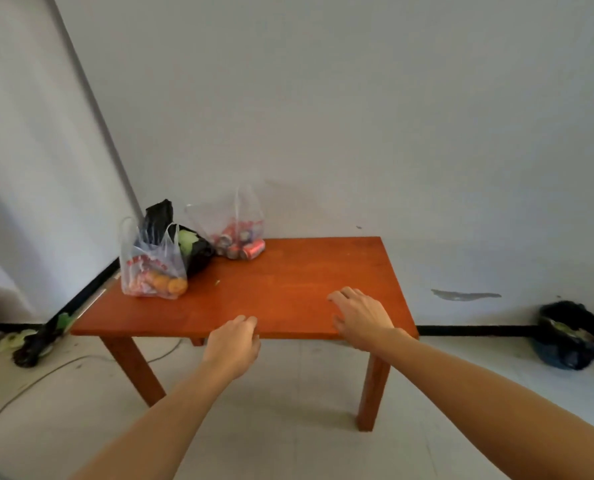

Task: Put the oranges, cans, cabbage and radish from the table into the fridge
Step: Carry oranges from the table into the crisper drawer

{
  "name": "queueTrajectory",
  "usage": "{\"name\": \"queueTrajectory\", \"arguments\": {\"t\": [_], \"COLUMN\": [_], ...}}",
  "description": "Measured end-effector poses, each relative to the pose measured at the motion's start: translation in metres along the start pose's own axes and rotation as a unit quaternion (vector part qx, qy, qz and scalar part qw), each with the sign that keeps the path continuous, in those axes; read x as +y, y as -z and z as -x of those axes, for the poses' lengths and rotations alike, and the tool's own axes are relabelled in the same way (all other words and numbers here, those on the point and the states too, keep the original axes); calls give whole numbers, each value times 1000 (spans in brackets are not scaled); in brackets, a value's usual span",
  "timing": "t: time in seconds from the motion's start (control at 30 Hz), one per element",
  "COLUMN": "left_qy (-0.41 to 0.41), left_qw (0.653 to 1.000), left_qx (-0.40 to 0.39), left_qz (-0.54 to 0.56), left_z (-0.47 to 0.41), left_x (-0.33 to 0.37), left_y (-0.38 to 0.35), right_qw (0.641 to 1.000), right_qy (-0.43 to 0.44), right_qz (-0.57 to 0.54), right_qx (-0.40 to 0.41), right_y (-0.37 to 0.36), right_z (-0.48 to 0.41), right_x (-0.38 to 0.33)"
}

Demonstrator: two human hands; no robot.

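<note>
While I stood at the table [288,282], my left hand [233,344] hung at its near edge, fingers curled and holding nothing. My right hand [361,317] hovered over the near right corner, open and empty. At the far left corner sat 3 bags: oranges [169,284] in front, cabbage [187,242] behind, cans [241,242] beside the wall.
</note>
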State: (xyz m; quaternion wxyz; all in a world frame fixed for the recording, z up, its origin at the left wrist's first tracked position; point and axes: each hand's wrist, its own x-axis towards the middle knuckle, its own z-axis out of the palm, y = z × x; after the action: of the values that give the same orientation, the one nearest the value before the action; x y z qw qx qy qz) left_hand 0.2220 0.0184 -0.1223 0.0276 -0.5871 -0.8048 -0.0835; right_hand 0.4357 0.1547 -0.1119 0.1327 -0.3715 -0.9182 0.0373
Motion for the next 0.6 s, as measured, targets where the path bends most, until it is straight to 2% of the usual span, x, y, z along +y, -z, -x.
{"name": "queueTrajectory", "arguments": {"t": [0.27,0.6], "left_qy": [63,102], "left_qw": [998,994], "left_qx": [6,11], "left_qz": [26,35], "left_z": [-94,-171], "left_x": [-98,-307], "left_y": [1,-20], "right_qw": [998,994], "right_qy": [49,92], "right_qz": [-18,-25], "right_qx": [-37,-50], "right_y": [-41,-138], "right_z": [-170,-336], "right_x": [-37,-158]}}
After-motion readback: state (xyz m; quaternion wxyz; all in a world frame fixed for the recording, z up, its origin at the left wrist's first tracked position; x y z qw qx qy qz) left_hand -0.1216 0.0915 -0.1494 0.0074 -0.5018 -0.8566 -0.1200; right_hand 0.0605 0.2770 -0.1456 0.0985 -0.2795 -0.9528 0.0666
